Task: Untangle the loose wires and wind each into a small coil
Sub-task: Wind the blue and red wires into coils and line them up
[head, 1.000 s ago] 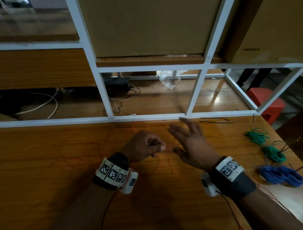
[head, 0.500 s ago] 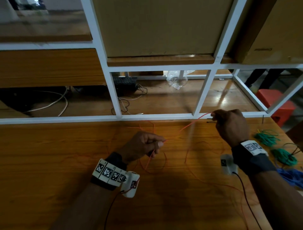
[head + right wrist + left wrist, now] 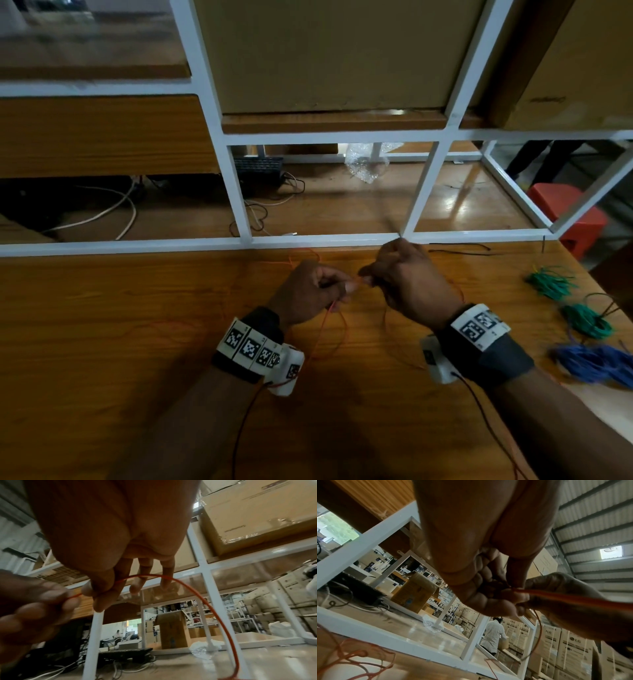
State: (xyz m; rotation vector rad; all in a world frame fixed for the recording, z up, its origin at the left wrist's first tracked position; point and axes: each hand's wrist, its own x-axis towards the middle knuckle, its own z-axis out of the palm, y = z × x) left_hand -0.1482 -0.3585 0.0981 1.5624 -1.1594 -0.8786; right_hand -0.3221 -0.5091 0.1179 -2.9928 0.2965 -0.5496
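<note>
A thin orange wire (image 3: 322,329) hangs in loose loops over the wooden table (image 3: 102,342) between my wrists. My left hand (image 3: 313,291) is curled and pinches the orange wire (image 3: 556,597) at its fingertips. My right hand (image 3: 407,281) is right beside it, knuckles nearly touching, and pinches the same orange wire (image 3: 197,592) between thumb and forefinger. In the right wrist view the wire arcs out from the pinch and drops to the table. More orange loops (image 3: 351,660) lie on the table to the left.
At the table's right edge lie two green coils (image 3: 549,282) (image 3: 587,320) and a blue bundle (image 3: 596,363). A black wire (image 3: 459,248) lies by the white frame rail (image 3: 137,245). Behind the frame are a keyboard (image 3: 260,169), cables and a red stool (image 3: 565,212).
My right hand has come back left from the far rail to meet my left hand, closing the stretched span of orange wire. The left hand has kept its pinch and barely moved.
</note>
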